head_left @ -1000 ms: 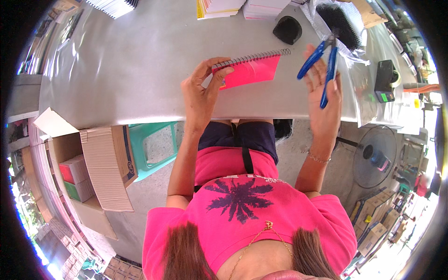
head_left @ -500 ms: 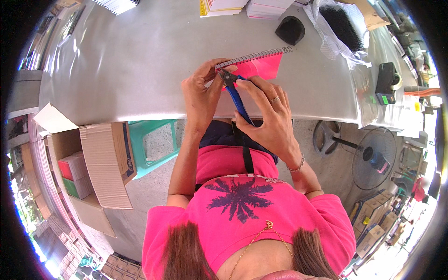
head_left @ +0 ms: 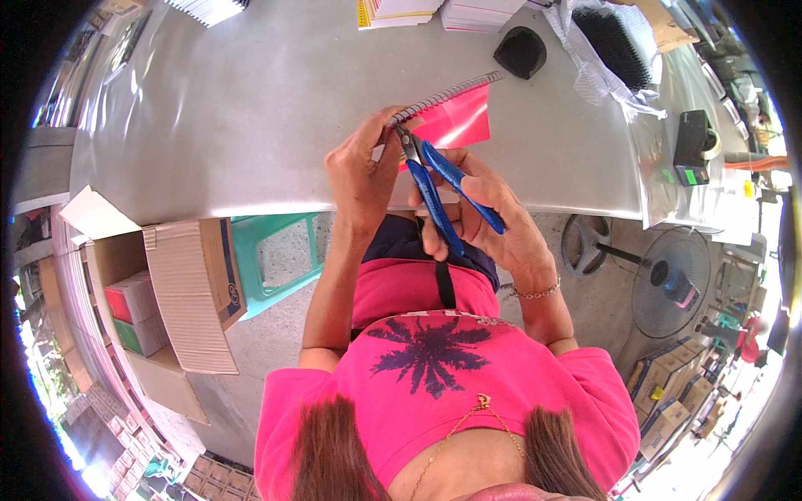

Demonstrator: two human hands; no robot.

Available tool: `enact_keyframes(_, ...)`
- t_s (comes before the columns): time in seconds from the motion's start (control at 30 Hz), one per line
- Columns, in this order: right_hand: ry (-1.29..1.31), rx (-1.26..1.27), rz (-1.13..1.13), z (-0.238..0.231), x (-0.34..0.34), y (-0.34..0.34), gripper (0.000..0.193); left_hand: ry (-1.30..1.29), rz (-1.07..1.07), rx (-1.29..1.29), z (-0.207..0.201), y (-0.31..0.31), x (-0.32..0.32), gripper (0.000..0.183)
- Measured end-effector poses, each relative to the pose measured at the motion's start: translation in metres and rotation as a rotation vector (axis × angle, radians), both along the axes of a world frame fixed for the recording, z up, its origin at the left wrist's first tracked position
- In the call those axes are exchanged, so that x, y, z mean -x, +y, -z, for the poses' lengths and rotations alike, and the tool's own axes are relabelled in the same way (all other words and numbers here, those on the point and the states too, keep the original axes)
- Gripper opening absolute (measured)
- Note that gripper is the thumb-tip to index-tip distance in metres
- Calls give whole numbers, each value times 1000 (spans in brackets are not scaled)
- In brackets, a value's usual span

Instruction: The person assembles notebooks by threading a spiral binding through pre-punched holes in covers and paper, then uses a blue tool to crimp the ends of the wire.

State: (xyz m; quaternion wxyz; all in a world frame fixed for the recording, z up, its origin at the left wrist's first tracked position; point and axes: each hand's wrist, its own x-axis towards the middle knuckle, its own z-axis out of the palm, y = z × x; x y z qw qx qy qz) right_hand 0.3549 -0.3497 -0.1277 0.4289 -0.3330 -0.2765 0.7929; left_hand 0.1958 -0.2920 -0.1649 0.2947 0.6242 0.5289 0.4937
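A pink-covered spiral notebook (head_left: 461,118) is tilted above the near part of the table. My left hand (head_left: 363,167) pinches its left end, by the end of the dark wire coil (head_left: 443,96). In my right hand (head_left: 493,204) are blue-handled cutting pliers (head_left: 436,200), their two handles spread apart. The pliers' metal jaws point at the coil end beside my left fingers; whether they touch the wire I cannot tell. Part of the notebook's lower edge is hidden behind the pliers and my hands.
On the grey table (head_left: 251,108) lie a black pouch-like piece (head_left: 520,52), a wrapped bundle of black coils (head_left: 614,50) and a tape dispenser (head_left: 692,146). Paper stacks (head_left: 480,15) line the far edge. An open carton (head_left: 188,292), a green stool (head_left: 276,259) and a fan (head_left: 668,284) stand below.
The pliers' handles have spread apart, and my right hand has turned and shifted slightly right and down. The notebook has tilted, its free right end swinging left and up.
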Motion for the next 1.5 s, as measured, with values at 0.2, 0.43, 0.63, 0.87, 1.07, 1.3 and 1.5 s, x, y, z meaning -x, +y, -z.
enact_keyframes(0.2, -676, -645, 44, 21, -30, 12, 59, 3, -104, 50, -22, 8, 13, 19)
enact_keyframes(0.43, -1743, -745, 403, 30, -136, 40, 53, -184, -618, -251, -6, 69, 131, 25)
enact_keyframes(0.63, -1403, -965, 674, -34, -148, 97, 42, 201, -856, -212, 22, 84, 192, 28)
enact_keyframes(0.87, -918, -958, 716, -106, -175, 206, 39, 771, -934, -221, 40, 77, 206, 29)
enact_keyframes(1.07, -891, -754, 394, -131, -165, 268, 42, 674, -924, -195, 26, 71, 188, 29)
enact_keyframes(1.3, -939, -760, 486, -151, -148, 259, 42, 566, -722, -456, -18, 75, 155, 23)
enact_keyframes(1.5, -691, -1069, 733, -153, -111, 208, 31, 40, -262, -370, -91, 76, 64, 27)
